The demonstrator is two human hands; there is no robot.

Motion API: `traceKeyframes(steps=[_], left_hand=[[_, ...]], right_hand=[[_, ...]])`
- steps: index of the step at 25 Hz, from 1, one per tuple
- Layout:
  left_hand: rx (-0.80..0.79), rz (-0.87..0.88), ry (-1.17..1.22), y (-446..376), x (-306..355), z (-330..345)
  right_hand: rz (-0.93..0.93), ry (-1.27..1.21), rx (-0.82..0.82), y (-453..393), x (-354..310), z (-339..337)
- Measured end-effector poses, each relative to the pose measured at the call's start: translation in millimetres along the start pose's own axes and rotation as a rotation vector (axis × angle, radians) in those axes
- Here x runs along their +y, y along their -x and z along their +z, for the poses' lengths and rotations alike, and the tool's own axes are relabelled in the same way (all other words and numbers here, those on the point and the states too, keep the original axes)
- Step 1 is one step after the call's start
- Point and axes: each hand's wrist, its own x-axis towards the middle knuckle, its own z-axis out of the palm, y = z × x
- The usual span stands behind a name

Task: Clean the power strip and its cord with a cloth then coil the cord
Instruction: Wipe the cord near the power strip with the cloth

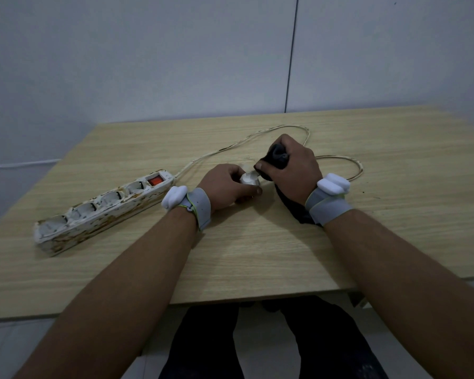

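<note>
Meanwhile left hand point(225, 187) grips plug point(249, 178); right hand point(290, 165) clutches cloth point(278, 155).

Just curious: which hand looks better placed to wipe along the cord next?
Probably the right hand: it already grips the dark cloth against the plug, which the left hand holds.

Left grip point(226, 184) curled closed; right grip point(293, 162) fisted; forearms extended.

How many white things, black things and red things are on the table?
White: 3, the power strip, its cord and the plug in the left hand
Black: 1, the cloth held by the right hand
Red: 1, the switch on the strip
Total: 5
</note>
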Motion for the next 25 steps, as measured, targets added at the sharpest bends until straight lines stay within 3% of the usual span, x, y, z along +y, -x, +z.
traceKeyframes(steps=[7, 11, 15, 21, 25], left_hand=[[-0.009, -0.013, 0.036, -3.4, -3.5, -0.5], [-0.035, -0.01, 0.073, -5.3, -5.5, 0.0], [-0.039, -0.01, 0.098, -5.5, -7.2, 0.0], [-0.048, -0.025, 0.118, -6.3, -6.8, -0.3], [-0.049, -0.006, 0.102, -6.1, -7.9, 0.1]], right_hand=[[0.037, 0.156, -0.02, -4.8, 3.2, 2.6], [0.04, 0.072, 0.014, -1.1, 3.0, -2.0], [-0.008, 0.112, -0.068, -1.1, 0.2, 3.3], [-0.04, 0.118, 0.013, -3.7, 3.1, 3.4], [-0.107, 0.1, -0.06, -2.9, 0.2, 6.9]])
